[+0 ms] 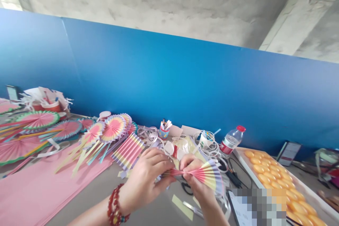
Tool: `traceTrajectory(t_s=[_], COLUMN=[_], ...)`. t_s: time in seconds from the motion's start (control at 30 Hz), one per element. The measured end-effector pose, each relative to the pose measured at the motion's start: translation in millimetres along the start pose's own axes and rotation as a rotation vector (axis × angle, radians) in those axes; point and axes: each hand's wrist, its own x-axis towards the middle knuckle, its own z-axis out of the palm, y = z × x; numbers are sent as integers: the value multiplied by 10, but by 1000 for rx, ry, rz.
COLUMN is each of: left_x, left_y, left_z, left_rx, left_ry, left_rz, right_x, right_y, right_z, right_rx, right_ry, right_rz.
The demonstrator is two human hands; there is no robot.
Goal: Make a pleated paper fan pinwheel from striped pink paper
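Note:
A pleated paper fan (212, 176) in pink, yellow and lilac is gathered at its middle between my two hands. My right hand (197, 178) pinches it near the gathered middle, and its right half spreads out past my fingers. My left hand (152, 176), with a red bead bracelet (115, 204) on the wrist, is closed on the left part, which it mostly hides. Another pleated sheet (129, 150) lies just beyond my left hand. Below the hands rest a pale paper strip (182, 207) and a white-handled cutter (193, 209). A dark loop, partly hidden, shows between the hands.
Finished paper fans (113, 128) and pink sheets (55, 183) cover the left side. At the back stand a pen cup (164, 132), tangled white ribbon (209, 141) and a bottle (233, 139). On the right are a phone (238, 206) and an orange-patterned box (275, 176). A blue partition (169, 77) rises behind.

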Motion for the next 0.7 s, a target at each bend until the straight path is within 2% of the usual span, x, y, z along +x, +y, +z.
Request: traceTrajectory(t_s=[0.2,0.33,0.5,0.7], left_x=[-26,-53,-56,-63], left_y=[-77,-106,-87,-87], left_z=[84,120,76,96], left_rx=[-37,-42,-120,-96], left_ry=[55,76,-7,74], left_rz=[36,35,-85,-61], right_x=[22,31,4,-22], right_y=[5,-58,-26,48], right_z=[51,72,-9,-99], right_rx=[46,-51,-23,-112], right_ry=[-26,37,29,36], right_rz=[72,73,53,36])
